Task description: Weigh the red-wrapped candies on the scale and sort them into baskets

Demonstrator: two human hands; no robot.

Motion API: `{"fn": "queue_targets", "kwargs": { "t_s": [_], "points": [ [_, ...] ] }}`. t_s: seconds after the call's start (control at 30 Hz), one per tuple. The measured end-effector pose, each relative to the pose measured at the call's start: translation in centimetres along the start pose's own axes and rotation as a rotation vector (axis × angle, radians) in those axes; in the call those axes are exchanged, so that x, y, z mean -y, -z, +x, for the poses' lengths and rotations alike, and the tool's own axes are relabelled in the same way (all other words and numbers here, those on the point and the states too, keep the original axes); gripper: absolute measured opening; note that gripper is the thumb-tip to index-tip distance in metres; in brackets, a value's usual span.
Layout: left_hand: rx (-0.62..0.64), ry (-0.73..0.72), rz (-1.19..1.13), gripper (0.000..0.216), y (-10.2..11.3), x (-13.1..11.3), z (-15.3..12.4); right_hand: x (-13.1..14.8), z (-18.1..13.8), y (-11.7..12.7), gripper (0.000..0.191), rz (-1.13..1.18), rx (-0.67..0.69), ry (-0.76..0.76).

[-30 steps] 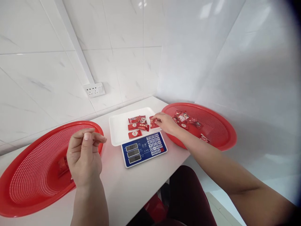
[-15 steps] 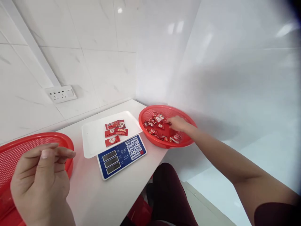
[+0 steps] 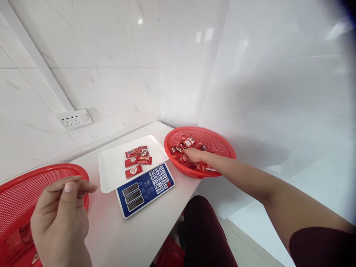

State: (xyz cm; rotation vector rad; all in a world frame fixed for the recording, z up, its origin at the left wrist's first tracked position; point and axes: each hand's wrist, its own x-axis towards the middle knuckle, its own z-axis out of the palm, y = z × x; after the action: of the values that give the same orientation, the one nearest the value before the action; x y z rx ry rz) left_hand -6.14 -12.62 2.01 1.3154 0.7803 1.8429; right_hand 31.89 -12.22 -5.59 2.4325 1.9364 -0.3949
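My right hand [image 3: 194, 155] reaches down into the right red mesh basket [image 3: 227, 144], its fingers among small red-wrapped candies [image 3: 189, 141]. The fingertips are partly hidden, so I cannot tell whether they grip one. My left hand [image 3: 62, 218] is raised in front of the left red basket [image 3: 57, 170], thumb pressed against bent fingers, with nothing visible in it. Between the baskets stands a blue and white digital scale [image 3: 146, 191] with a white tray [image 3: 111, 163] on top. Several red candy packets [image 3: 138, 161] lie in rows on the tray's right half.
The white table [image 3: 119, 237] meets a tiled wall behind and a smooth pale wall at the right. A power socket [image 3: 74, 119] is on the tiled wall. Red wrapped packets [image 3: 19, 237] lie in the left basket. My knee [image 3: 204, 222] is beside the table edge.
My right hand has moved left across the right basket, deeper among the candies. My left hand keeps its pinched shape and appears slightly further right. The packets on the tray have not moved.
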Motion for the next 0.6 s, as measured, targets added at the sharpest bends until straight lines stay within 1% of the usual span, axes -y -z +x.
{"fn": "queue_targets", "kwargs": {
  "t_s": [0.13,0.2,0.27,0.3,0.37,0.43,0.47,0.53,0.6],
  "points": [
    [-0.004,0.011,0.01,0.006,0.0,0.2,-0.2,-1.1,-0.5,1.9,0.02,0.037,0.016,-0.021],
    [0.01,0.037,0.003,0.004,0.0,0.2,-0.3,-1.2,-1.1,2.9,0.02,0.087,-0.013,-0.026],
    [0.033,0.036,-0.006,0.004,0.0,0.3,-0.4,-0.7,-1.7,3.9,0.022,0.144,-0.064,-0.021],
    [0.047,0.018,-0.009,0.004,0.1,0.3,-0.3,-0.2,-1.9,4.3,0.021,0.215,-0.101,-0.011],
    [0.072,-0.025,-0.006,0.006,0.1,0.3,-0.3,1.1,-2.1,5.0,0.019,0.475,-0.166,0.033],
    [0.099,-0.044,-0.006,0.007,0.1,0.4,-0.2,2.9,-1.9,5.4,0.024,0.782,-0.177,0.091],
    [0.111,-0.048,-0.008,0.007,0.2,0.4,-0.2,3.9,-1.7,5.4,0.028,0.889,-0.161,0.119],
    [0.12,-0.052,-0.008,0.007,0.2,0.3,-0.2,6.1,-1.0,5.2,0.032,0.954,-0.108,0.18],
    [0.121,-0.05,-0.007,0.007,0.3,0.2,-0.2,8.2,-0.1,4.7,0.028,0.929,-0.057,0.242]
  ]
}}
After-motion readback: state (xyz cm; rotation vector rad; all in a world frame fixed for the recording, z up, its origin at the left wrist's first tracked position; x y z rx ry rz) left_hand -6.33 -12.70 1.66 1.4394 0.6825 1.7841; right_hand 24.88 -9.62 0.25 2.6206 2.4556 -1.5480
